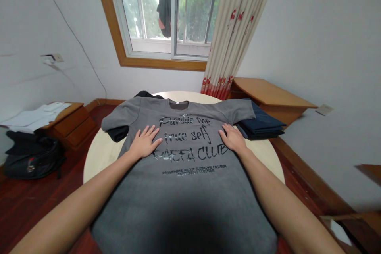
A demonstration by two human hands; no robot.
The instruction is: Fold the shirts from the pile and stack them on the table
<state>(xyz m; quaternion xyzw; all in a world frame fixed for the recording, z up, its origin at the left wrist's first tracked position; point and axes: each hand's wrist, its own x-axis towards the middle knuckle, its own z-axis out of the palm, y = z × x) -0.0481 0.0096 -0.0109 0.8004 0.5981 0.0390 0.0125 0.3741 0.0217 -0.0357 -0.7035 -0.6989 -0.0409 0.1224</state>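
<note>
A grey T-shirt with dark lettering lies spread face up on a round, pale table, its collar toward the window. Its lower part hangs over the near edge of the table, toward me. My left hand rests flat on the left side of the chest, fingers spread. On the opposite side, my right hand lies flat on the fabric beside the printing, fingers stretched forward. Neither hand grips the cloth. The left sleeve covers part of a black cloth item. The right sleeve overlaps a stack of folded dark blue clothes.
A wooden desk stands behind the table at the right, beside a patterned curtain. On the left, papers lie on a low wooden cabinet, with a black bag on the floor. A window is ahead.
</note>
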